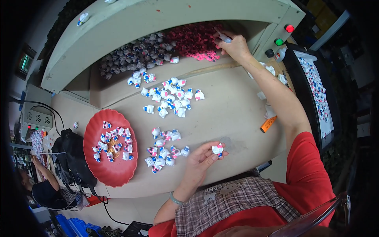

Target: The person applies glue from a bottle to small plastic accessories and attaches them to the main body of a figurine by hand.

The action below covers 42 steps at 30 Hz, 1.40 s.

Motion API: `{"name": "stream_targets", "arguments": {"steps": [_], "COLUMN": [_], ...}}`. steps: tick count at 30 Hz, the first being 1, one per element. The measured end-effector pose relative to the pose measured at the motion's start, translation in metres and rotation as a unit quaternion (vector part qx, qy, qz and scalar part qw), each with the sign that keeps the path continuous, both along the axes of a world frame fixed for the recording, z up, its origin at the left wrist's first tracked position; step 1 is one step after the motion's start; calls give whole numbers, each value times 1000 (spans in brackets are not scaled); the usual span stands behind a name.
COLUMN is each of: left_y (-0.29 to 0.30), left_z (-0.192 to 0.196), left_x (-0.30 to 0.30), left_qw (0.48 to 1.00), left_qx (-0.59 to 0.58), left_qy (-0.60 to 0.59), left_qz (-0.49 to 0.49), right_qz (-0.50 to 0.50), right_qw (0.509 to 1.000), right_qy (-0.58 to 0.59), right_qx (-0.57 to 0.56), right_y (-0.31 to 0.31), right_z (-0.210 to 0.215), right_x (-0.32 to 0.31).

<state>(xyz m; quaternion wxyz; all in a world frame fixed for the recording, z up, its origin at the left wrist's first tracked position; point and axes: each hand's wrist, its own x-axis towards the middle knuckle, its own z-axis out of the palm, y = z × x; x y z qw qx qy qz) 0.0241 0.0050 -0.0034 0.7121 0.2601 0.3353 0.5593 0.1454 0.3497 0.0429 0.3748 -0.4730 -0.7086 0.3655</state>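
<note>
Between the thumb and fingers of my left hand (199, 161) is a small white cat-like figurine (217, 149) with pink and blue parts, held low over the table's near side. My right hand (235, 48) is stretched out to the far right and closed around a small pale bottle with a thin tip (225, 38). That tip points at a heap of dark red and pink small pieces (193, 41) under the curved grey hood. Beside them lies a heap of grey-white and blue figurines (134, 55). Loose white figurines (171, 96) lie mid-table, and a second cluster (161, 153) sits left of my left hand.
A red scalloped tray (90, 158) with several figurines stands at left. The grey hood (158, 19) arches over the far side, with red (289, 28) and green (279, 42) lights. An orange box-like item (268, 124) lies at right, near a black-edged tray (321, 134). Another person (47, 189) works far left.
</note>
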Motion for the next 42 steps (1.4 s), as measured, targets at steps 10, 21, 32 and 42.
{"name": "stream_targets", "arguments": {"steps": [10, 21, 32, 42], "left_y": [3, 0, 1, -1], "left_z": [-2, -4, -2, -3], "left_x": [1, 5, 8, 6], "left_qw": [1000, 999, 999, 999], "left_qx": [8, 17, 9, 18], "left_qy": [16, 9, 26, 23], "left_qz": [17, 30, 46, 43], "right_qz": [135, 68, 61, 148], "right_qw": [987, 985, 964, 959], "right_qy": [-64, 11, -122, -220], "right_qx": [-57, -159, 227, 101], "right_y": [-164, -190, -206, -238], "right_z": [-11, -2, -18, -25], "right_x": [59, 91, 81, 63]}}
